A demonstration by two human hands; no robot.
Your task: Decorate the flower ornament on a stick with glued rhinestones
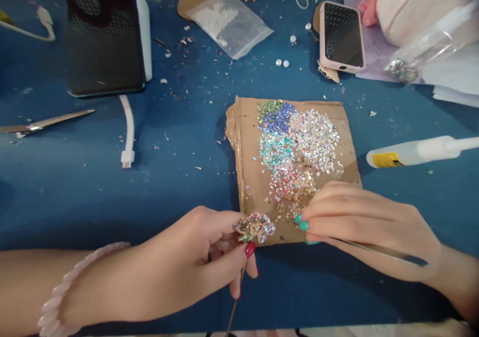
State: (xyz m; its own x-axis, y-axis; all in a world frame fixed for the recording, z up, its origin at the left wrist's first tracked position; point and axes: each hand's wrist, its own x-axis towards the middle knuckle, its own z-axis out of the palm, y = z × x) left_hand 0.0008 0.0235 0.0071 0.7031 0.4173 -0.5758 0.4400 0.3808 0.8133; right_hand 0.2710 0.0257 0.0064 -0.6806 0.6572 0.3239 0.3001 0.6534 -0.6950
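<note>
My left hand [209, 262], with a beaded bracelet at its wrist, pinches a flower hairpin [256, 227] just below its head. Small shiny chips cover the petals, and the thin stem points down toward the table's near edge. Tweezers [374, 251] are gripped in my right hand [359, 222], their tips close to the flower's right side. Whether the tips hold a chip is too small to tell. Under both hands lies a piece of cardboard [254, 187]. On it are heaps of glittery chips [314, 137] in green, blue, turquoise, white, pink and gold.
A glue bottle [411, 151] lies right of the cardboard. Further back are a phone [342, 37], a zip bag [230, 20] of white bits and loose pearls [282, 63]. A black-topped device [105, 38], a white cable [127, 127] and a pointed metal tool [48, 122] occupy the left.
</note>
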